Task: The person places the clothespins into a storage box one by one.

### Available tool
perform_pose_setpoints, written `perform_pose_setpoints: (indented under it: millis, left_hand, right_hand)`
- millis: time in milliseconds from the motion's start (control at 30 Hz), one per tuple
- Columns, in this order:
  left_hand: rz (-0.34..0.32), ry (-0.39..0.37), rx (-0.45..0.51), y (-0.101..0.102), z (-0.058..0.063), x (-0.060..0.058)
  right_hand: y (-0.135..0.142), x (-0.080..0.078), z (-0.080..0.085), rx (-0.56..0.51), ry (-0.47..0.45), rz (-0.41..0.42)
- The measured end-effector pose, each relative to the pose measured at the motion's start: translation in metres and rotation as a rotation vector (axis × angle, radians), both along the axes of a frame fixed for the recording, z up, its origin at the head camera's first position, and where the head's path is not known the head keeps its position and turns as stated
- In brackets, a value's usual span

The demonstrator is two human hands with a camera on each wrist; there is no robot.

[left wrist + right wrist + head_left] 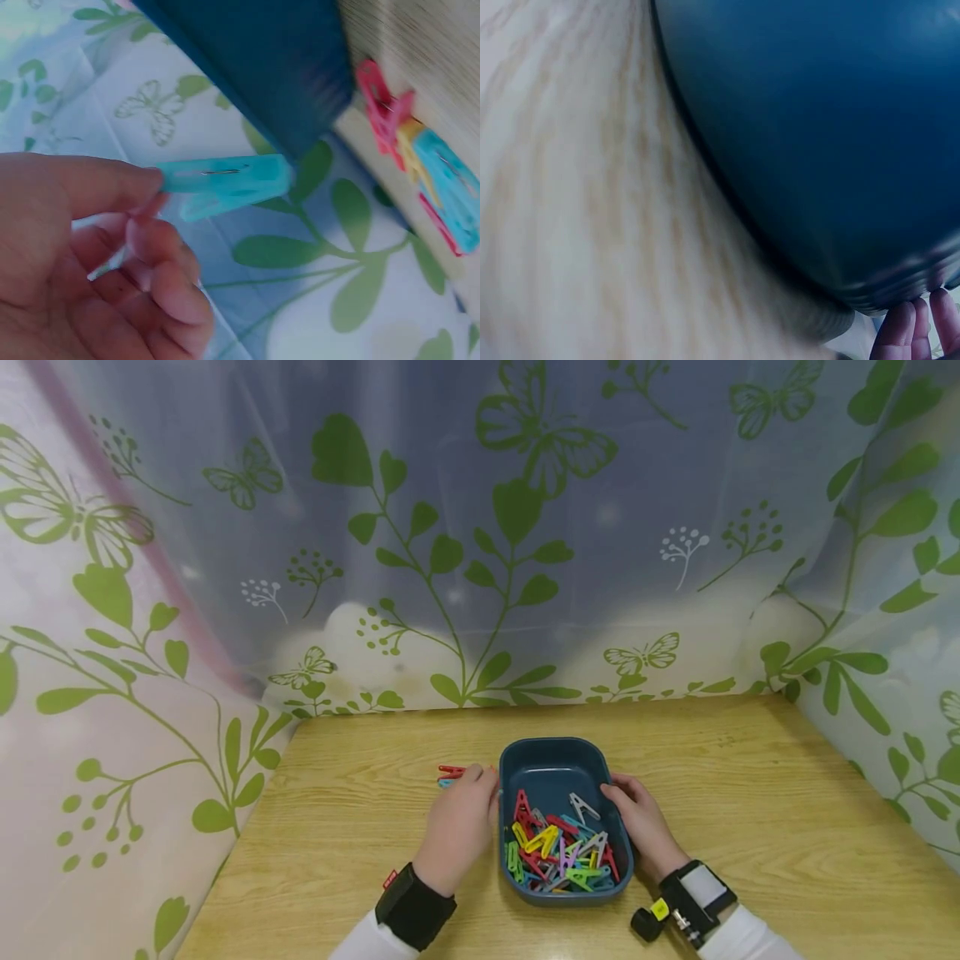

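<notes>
A dark blue plastic box (555,756) stands on the table, its near part filled with many coloured clothes pegs (566,852). Just left of its rim is my left hand (459,827). Thumb and fingers there pinch a turquoise clothes peg (225,180), which the hand hides in the head view. On the box's right side, my right hand (645,822) grips the wall, thumb at the rim and the other fingers outside. The right wrist view shows fingertips (900,326) against the outer wall of the box.
Left of the box, partly behind my left hand, a few clothes pegs (450,771) lie on the wooden table (750,802); close up they show red, yellow and blue. A leaf-and-butterfly patterned curtain (450,527) surrounds the table at the back and sides.
</notes>
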State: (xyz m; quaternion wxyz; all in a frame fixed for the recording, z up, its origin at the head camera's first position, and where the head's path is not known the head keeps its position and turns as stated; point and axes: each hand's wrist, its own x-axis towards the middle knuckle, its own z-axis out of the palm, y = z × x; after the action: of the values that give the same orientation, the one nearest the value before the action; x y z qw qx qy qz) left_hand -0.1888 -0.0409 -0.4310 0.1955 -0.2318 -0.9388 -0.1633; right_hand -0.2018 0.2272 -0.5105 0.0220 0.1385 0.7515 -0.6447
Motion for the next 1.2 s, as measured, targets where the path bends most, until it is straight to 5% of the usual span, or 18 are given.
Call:
perform_pose_setpoints:
  millis: [233,367,667,1200]
  left_hand:
    - [-0.207,0.052,-0.096,0.013,0.002,0.011]
    - [-0.266,0.041,-0.148,0.017,-0.003,0.013]
    - [-0.240,-0.054,-0.193,0.021,-0.015,0.009]
    - [-0.209,-0.101,-0.244,0.021,-0.022,0.007]
  right_hand:
    - [0.001,0.001,0.000,0.004,0.002,0.003]
    - [0.001,0.001,0.000,0.005,0.005,0.001]
    - [0.000,0.001,-0.001,-0.010,0.012,0.008]
    - [0.001,0.001,0.000,-0.015,0.008,0.011]
